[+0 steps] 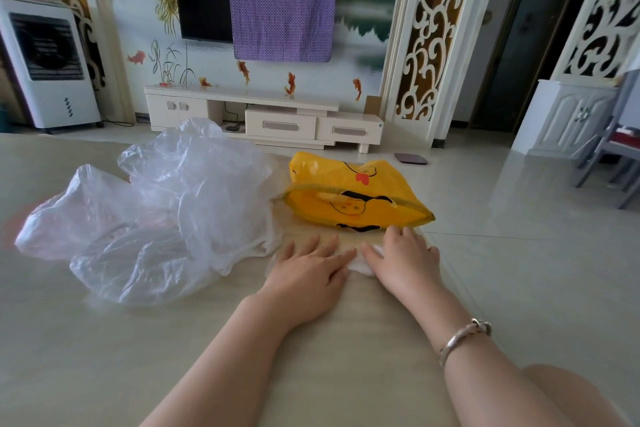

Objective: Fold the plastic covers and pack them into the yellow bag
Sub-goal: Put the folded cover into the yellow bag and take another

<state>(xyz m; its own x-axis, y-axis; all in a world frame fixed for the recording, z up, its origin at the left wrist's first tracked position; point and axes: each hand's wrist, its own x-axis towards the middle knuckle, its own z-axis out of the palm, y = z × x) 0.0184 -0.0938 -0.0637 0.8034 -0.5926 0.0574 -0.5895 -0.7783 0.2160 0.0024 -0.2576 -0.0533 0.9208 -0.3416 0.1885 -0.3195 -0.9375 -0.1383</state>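
- The yellow bag (356,199) lay on the pale table (104,340), at its far right part, printed with black outlines and a red mark; its mouth faced the person and stood a little open, with a handle showing inside the rim.
- Left of the bag sat the loose plastic covers (156,208), a clear, crumpled heap (faintly pinkish at its left end), puffed up rather than flat.
- Just in front of the bag, a folded cover (360,265) lay flat under both hands; only a small white, creased patch showed between them, and its edges were hard to trace against the table.
- The left hand (308,274) lay palm down with its fingers straight and slightly spread, pressing on the folded cover.
- The right hand (405,258) also lay palm down, fingers extended and close together, their tips touching or nearly touching the bag's near edge; a bracelet (464,340) sat on that wrist.
- How many covers made up the heap could not be told, as the layers ran into one another.
- Whether the bag held anything was hidden by its own wall.
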